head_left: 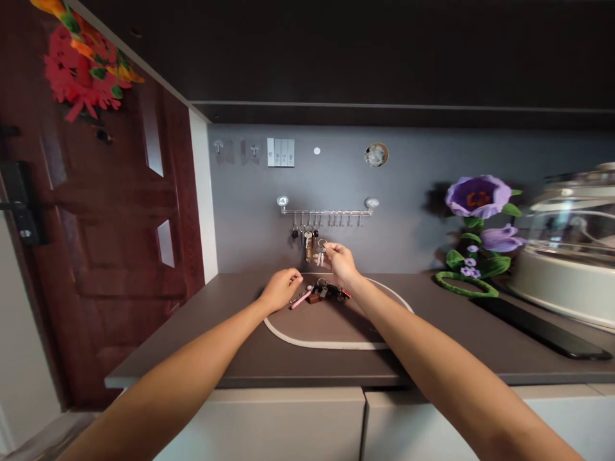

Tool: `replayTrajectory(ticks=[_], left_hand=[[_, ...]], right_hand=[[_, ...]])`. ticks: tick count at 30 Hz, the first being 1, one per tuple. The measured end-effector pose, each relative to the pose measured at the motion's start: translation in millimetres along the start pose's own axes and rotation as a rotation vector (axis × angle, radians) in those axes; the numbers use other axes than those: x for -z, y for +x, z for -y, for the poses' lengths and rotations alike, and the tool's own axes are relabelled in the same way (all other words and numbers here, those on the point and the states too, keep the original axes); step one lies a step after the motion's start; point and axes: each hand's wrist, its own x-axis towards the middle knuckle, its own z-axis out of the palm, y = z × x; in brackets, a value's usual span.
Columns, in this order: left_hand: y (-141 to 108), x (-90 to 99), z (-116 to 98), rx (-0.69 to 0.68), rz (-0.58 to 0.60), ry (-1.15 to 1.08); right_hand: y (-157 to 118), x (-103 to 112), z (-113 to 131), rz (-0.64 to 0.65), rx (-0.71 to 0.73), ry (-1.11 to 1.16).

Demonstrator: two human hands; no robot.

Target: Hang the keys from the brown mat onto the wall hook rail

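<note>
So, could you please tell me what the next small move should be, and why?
Probably raise the right grip so the key ring meets a bare hook: the ring is pinched just below the hook rail, other keys already hang on its left part, and hooks to the right carry nothing.

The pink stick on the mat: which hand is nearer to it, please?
Left. The left hand is close beside the pink stick, to its left; the right hand is higher and farther right, holding a ring with keys.
</note>
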Motion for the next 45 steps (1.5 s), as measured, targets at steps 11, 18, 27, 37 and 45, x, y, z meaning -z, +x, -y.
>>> replayTrajectory(ticks=[11, 18, 27, 37, 45], left_hand=[[0.7, -0.2, 0.3, 0.010, 0.001, -0.010], [1.6, -1.7, 5.2, 0.000, -0.009, -0.004], [0.9, 1.3, 3.4, -0.010, 0.003, 0.013], [0.6, 0.9, 4.5, 0.021, -0.003, 0.022], [1.5, 3.0, 2.5, 0.068, -0.033, -0.022]], right_hand=[[49.5, -17.0, 27.4, -0.145, -0.002, -0.019], [70.7, -27.7, 27.8, -0.240, -0.090, -0.025], [63.8, -21.3, 15.4, -0.194, -0.112, -0.033], [67.4, -11.9, 5.0, -0.142, -0.096, -0.084], [58.5, -2.7, 2.5, -0.105, -0.098, -0.127]])
